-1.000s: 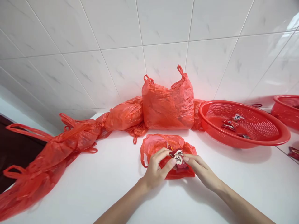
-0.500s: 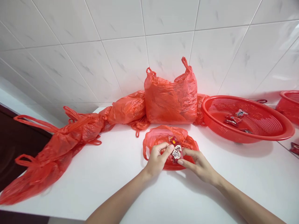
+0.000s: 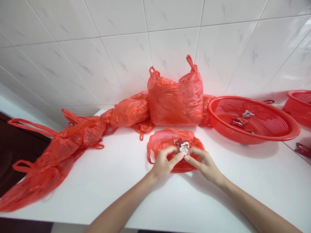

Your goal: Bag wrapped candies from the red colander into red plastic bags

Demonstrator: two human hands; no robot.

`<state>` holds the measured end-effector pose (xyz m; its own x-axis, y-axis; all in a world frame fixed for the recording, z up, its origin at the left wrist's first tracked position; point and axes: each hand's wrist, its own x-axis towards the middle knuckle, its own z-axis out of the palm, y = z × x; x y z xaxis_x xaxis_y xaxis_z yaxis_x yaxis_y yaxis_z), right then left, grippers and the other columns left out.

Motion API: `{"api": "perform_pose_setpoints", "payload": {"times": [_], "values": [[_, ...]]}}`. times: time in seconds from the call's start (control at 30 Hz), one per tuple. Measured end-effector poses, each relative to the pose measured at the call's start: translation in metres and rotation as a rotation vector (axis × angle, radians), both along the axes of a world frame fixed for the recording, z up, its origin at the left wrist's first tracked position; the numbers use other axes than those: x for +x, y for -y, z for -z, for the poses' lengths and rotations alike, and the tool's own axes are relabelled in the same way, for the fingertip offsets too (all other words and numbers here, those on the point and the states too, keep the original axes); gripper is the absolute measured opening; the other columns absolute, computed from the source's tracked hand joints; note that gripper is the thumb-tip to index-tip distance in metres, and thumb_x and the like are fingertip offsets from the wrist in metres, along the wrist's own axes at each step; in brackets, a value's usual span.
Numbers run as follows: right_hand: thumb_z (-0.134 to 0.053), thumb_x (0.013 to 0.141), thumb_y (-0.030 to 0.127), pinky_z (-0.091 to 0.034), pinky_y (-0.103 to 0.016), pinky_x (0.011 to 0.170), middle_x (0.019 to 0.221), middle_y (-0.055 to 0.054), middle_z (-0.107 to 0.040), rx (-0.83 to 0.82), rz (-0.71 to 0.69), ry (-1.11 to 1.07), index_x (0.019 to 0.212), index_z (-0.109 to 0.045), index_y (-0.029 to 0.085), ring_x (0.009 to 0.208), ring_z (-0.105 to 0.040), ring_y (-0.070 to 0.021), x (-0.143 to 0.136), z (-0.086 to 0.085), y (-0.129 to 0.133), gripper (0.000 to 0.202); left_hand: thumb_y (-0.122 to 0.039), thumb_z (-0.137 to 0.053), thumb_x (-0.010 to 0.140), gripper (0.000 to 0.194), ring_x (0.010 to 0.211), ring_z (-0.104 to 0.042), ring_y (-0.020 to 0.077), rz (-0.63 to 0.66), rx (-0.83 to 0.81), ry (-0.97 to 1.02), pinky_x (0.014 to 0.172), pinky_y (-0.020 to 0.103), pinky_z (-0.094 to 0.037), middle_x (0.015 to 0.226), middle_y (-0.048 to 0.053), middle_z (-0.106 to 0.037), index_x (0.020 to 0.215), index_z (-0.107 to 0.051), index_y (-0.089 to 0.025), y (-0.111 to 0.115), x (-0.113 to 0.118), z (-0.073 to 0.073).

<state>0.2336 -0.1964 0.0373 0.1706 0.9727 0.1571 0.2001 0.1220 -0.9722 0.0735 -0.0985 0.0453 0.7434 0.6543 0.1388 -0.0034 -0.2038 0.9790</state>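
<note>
In the head view, a small dark red wrapped packet (image 3: 184, 146) with a cream label and dark lettering is pinched between both hands. My left hand (image 3: 166, 161) is closed on its left side, thumb at the lower edge. Closed on the right side, my right hand (image 3: 206, 164) has its thumb tip close to the left thumb. Directly beneath lies an open red plastic bag (image 3: 155, 140), its mouth spread around the fingers. Another small packet (image 3: 177, 140) shows just behind the held one; whether it is also gripped I cannot tell.
A full red bag (image 3: 175, 103) stands against the tiled wall. Knotted red bags (image 3: 131, 110) stretch leftward to the table's edge. At right, a red colander (image 3: 252, 137) holds several packets (image 3: 239, 121); beyond are a second red basket (image 3: 297, 108) and a dark red packet (image 3: 303, 150).
The packet has turned, and its lettering now sits at a different angle. My thumbs have come together at its lower edge. The whole view has shifted slightly.
</note>
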Motion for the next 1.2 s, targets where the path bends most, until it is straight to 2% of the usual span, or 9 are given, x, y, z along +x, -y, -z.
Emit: {"api": "perform_pose_setpoints", "payload": {"times": [0.13, 0.3, 0.57, 0.67, 0.77, 0.83, 0.97, 1.1, 1.2], "values": [[-0.063, 0.093, 0.050, -0.051, -0.032, 0.082, 0.091, -0.005, -0.071, 0.049, 0.009, 0.030, 0.091, -0.067, 0.021, 0.087, -0.064, -0.0204, 0.003, -0.003, -0.001, 0.030, -0.038, -0.060, 0.092, 0.026, 0.079, -0.062, 0.0180, 0.021, 0.106, -0.066, 0.076, 0.030, -0.047, 0.081, 0.003, -0.070, 0.080, -0.070, -0.017, -0.003, -0.003, 0.001], [-0.060, 0.093, 0.056, -0.049, -0.031, 0.071, 0.076, -0.003, -0.065, 0.046, 0.130, 0.037, 0.077, -0.061, 0.021, 0.072, -0.058, -0.0180, 0.008, -0.008, -0.001, 0.038, -0.035, -0.064, 0.087, 0.026, 0.068, -0.056, 0.0162, 0.039, 0.264, -0.126, 0.068, 0.030, -0.044, 0.068, 0.001, -0.064, 0.067, -0.063, -0.019, -0.005, -0.002, 0.003], [-0.061, 0.091, 0.059, -0.050, -0.030, 0.069, 0.075, -0.002, -0.064, 0.087, 0.263, -0.014, 0.077, -0.061, 0.021, 0.071, -0.058, -0.0178, 0.009, -0.004, -0.003, 0.040, -0.036, -0.062, 0.090, 0.023, 0.076, -0.065, 0.0188, 0.024, 0.272, -0.092, 0.075, 0.031, -0.050, 0.082, 0.004, -0.074, 0.081, -0.074, -0.019, -0.003, -0.001, -0.001], [-0.060, 0.092, 0.057, -0.053, -0.032, 0.076, 0.082, -0.004, -0.068, 0.086, 0.286, 0.003, 0.083, -0.063, 0.021, 0.078, -0.063, -0.0197, 0.014, -0.003, -0.005, 0.037, -0.035, -0.056, 0.094, 0.027, 0.080, -0.068, 0.0198, -0.089, 0.254, -0.105, 0.079, 0.033, -0.052, 0.084, 0.005, -0.076, 0.081, -0.073, -0.018, -0.005, 0.000, 0.001], [-0.062, 0.092, 0.051, -0.054, -0.036, 0.088, 0.096, -0.007, -0.071, 0.119, 0.318, 0.089, 0.094, -0.066, 0.020, 0.092, -0.067, -0.0227, 0.022, 0.000, -0.007, 0.031, -0.030, -0.059, 0.091, 0.019, 0.093, -0.071, 0.0230, -0.265, 0.290, -0.121, 0.087, 0.037, -0.054, 0.099, 0.008, -0.078, 0.095, -0.074, -0.019, -0.011, 0.000, 0.005], [-0.063, 0.091, 0.046, -0.054, -0.039, 0.091, 0.100, -0.008, -0.072, 0.142, 0.364, 0.165, 0.098, -0.067, 0.020, 0.095, -0.068, -0.0235, 0.027, 0.003, -0.007, 0.027, -0.025, -0.062, 0.086, 0.021, 0.099, -0.071, 0.0247, -0.321, 0.355, -0.140, 0.092, 0.040, -0.054, 0.105, 0.008, -0.077, 0.104, -0.072, -0.021, -0.015, -0.001, 0.007], [-0.060, 0.092, 0.037, -0.054, -0.042, 0.093, 0.105, -0.008, -0.073, 0.204, 0.441, 0.304, 0.101, -0.066, 0.022, 0.100, -0.068, -0.0251, 0.036, 0.005, -0.006, 0.019, -0.019, -0.059, 0.085, 0.019, 0.098, -0.070, 0.0242, -0.313, 0.503, -0.146, 0.090, 0.040, -0.055, 0.099, 0.006, -0.076, 0.098, -0.072, -0.023, -0.019, -0.002, 0.009], [-0.060, 0.093, 0.033, -0.053, -0.045, 0.093, 0.104, -0.009, -0.073, 0.378, 0.540, 0.499, 0.101, -0.065, 0.024, 0.101, -0.068, -0.0276, 0.041, -0.001, -0.003, 0.013, -0.019, -0.054, 0.089, 0.019, 0.094, -0.069, 0.0221, -0.310, 0.665, -0.073, 0.087, 0.037, -0.056, 0.095, 0.006, -0.074, 0.093, -0.072, -0.023, -0.022, -0.006, 0.004], [-0.064, 0.091, 0.037, -0.049, -0.049, 0.098, 0.113, -0.012, -0.071, 0.434, 0.636, 0.652, 0.108, -0.064, 0.025, 0.111, -0.064, -0.0307, 0.047, -0.004, -0.003, 0.021, -0.020, -0.054, 0.092, 0.019, 0.092, -0.068, 0.0215, -0.337, 0.780, -0.033, 0.087, 0.037, -0.056, 0.095, 0.006, -0.073, 0.093, -0.073, -0.023, -0.025, -0.015, -0.004]]}}
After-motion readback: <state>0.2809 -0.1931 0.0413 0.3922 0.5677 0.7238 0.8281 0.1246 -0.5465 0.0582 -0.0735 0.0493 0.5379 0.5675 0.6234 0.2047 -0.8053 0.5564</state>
